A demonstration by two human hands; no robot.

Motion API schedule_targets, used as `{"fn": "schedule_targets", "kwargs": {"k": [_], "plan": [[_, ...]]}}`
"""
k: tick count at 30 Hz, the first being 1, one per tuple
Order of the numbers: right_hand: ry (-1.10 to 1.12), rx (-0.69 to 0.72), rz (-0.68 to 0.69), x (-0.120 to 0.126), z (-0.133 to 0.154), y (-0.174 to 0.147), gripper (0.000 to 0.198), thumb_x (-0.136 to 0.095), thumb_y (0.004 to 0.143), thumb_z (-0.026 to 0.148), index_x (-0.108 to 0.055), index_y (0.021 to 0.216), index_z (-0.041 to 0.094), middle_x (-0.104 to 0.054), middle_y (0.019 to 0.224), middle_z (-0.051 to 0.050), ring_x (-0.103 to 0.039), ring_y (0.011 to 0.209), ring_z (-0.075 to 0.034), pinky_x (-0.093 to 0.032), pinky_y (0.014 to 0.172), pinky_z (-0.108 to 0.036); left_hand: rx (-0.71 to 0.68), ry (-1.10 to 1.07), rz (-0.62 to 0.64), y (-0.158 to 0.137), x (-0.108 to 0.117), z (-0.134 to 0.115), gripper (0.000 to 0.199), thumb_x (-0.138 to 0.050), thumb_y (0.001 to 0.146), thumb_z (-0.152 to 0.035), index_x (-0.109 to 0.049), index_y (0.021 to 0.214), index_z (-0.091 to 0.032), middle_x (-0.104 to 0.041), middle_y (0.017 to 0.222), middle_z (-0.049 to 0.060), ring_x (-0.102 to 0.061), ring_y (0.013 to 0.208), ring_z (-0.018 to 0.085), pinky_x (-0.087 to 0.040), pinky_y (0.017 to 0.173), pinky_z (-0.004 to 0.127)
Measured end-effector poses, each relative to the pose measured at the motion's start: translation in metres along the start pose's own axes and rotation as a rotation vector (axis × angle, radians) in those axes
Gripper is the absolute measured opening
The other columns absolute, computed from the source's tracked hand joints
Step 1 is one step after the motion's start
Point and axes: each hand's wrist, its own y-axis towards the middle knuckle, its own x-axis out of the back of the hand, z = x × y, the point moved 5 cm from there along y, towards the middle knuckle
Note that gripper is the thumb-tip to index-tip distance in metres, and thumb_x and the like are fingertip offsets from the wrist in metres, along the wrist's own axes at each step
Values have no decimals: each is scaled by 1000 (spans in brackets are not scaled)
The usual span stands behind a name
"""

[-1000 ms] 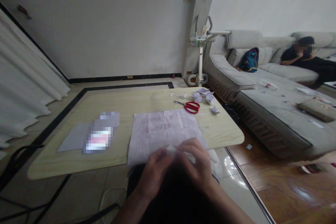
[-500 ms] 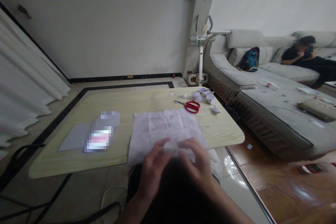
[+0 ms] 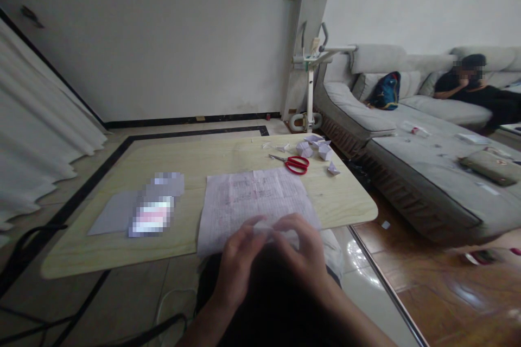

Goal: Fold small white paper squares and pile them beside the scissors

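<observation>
Pinching small, probably folded paper (image 3: 264, 229) with left hand (image 3: 238, 254) and right hand (image 3: 305, 244), near printed sheet's (image 3: 254, 195) close edge; could crush it if squeezing unevenly.

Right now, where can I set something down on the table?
The table is bare between the blurred item and the sheet, and at its near right corner, beside the sheet. The far right is crowded with scissors and folded papers.

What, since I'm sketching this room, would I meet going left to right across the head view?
White curtain → pixelated item → left hand → red-handled scissors → lone folded paper → blue bag → seated person.
</observation>
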Motion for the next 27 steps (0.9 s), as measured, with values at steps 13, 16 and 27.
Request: {"fn": "schedule_targets", "kwargs": {"k": [13, 16, 27], "plan": [[54, 42, 57, -1, 4, 1, 5, -65, 84, 14, -66, 83, 19, -66, 76, -2, -61, 70, -16, -50, 65, -27, -24, -67, 118, -3, -9, -10, 29, -75, 80, -25, -75, 109, -21, -76, 108, 6, -68, 105, 26, -51, 93, 33], [90, 74, 84, -2, 5, 0, 11, -65, 83, 12, -67, 90, 20, -69, 84, -3, -65, 78, -17, -52, 70, -28, -12, -158, 133, -4, -11, -11, 28, -76, 77, -25, -76, 105, -20, -76, 108, 7, -67, 106, 27, -51, 95, 34], [69, 146, 172, -5, 4, -6, 28, -66, 83, 11, -72, 108, 24, -64, 97, -7, -64, 92, -21, -55, 76, -34, 82, -283, 273, -7, -17, -11, 32, -81, 73, -28, -77, 104, -19, -77, 102, 8, -69, 98, 28, -52, 94, 36]]}}
